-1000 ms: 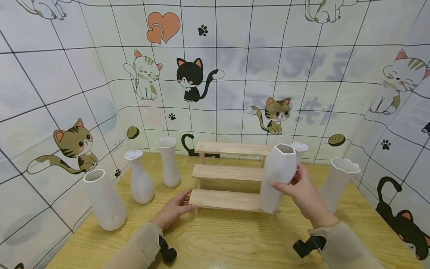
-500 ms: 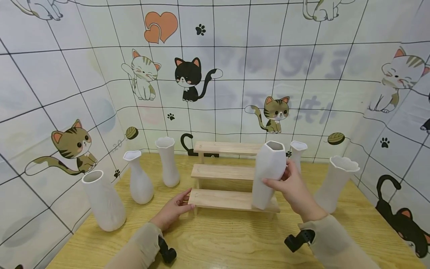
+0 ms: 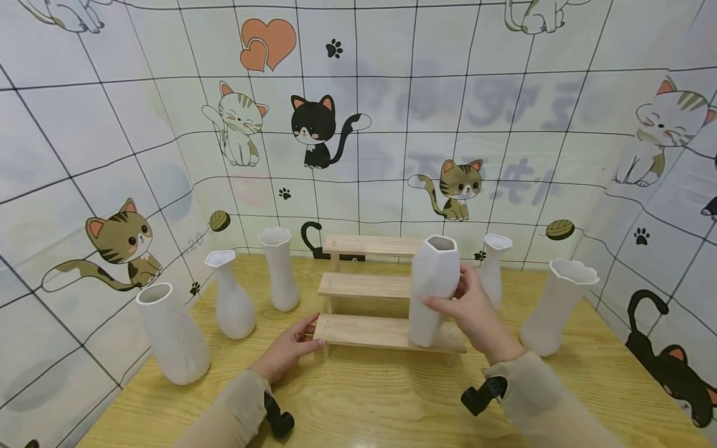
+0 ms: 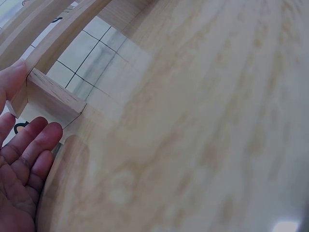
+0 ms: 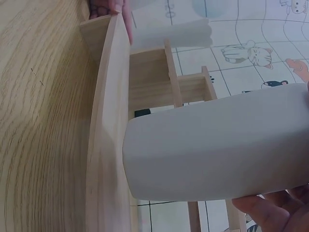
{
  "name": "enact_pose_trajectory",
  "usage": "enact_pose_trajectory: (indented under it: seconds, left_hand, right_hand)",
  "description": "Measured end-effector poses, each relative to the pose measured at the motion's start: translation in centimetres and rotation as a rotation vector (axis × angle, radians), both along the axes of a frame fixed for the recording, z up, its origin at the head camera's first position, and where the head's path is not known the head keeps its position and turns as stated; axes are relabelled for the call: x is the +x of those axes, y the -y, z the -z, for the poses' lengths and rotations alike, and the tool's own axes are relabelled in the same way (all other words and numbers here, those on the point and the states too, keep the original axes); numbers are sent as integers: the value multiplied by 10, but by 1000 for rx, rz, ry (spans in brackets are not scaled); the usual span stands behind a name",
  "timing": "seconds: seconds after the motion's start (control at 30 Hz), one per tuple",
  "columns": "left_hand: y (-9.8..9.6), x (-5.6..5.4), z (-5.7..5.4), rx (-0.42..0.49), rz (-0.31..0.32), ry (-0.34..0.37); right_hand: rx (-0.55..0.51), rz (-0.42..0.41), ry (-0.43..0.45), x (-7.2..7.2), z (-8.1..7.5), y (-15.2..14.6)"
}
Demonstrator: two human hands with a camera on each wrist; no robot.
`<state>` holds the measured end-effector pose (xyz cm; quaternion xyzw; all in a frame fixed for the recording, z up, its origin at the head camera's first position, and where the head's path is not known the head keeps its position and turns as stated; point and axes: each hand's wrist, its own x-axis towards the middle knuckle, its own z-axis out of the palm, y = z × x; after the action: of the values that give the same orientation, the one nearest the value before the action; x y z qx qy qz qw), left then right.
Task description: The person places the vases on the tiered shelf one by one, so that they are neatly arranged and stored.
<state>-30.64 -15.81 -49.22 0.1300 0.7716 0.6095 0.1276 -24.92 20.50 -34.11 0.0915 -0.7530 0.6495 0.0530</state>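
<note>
A tall white vase [image 3: 432,280] with a faceted body and an angular mouth is gripped by my right hand [image 3: 477,318], thumb across its front and fingers round its right side. Its base meets the lowest step of a three-tier wooden display stand [image 3: 358,330], right of the middle. In the right wrist view the vase [image 5: 217,145] lies across the picture, its bottom against the step. My left hand [image 3: 288,350] holds the left end of the lowest step. The left wrist view shows the thumb [image 4: 14,79] at the board's edge and the other fingers beside the stand's leg.
On the left of the table stand a cylindrical white vase [image 3: 173,336], a narrow-necked vase [image 3: 235,305] and a fluted vase [image 3: 282,274]. A slim vase [image 3: 493,267] and a wide scalloped vase [image 3: 557,311] stand to the right. A cat-patterned cloth [image 3: 386,112] forms the backdrop.
My right hand has carried the faceted vase left along the lowest step and brought it more upright, uncovering the slim vase behind. The left hand has kept its place on the stand.
</note>
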Motion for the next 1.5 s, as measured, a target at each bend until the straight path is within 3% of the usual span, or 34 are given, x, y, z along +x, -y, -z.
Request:
enact_pose_trajectory:
  seconds: [0.67, 1.5]
  left_hand:
    - [-1, -2, -1, -4, -11, -5]
    - [-1, -1, -2, 26, 4, 8]
  right_hand:
    - [1, -12, 15, -18, 15, 16]
    - [-26, -31, 33, -23, 19, 26]
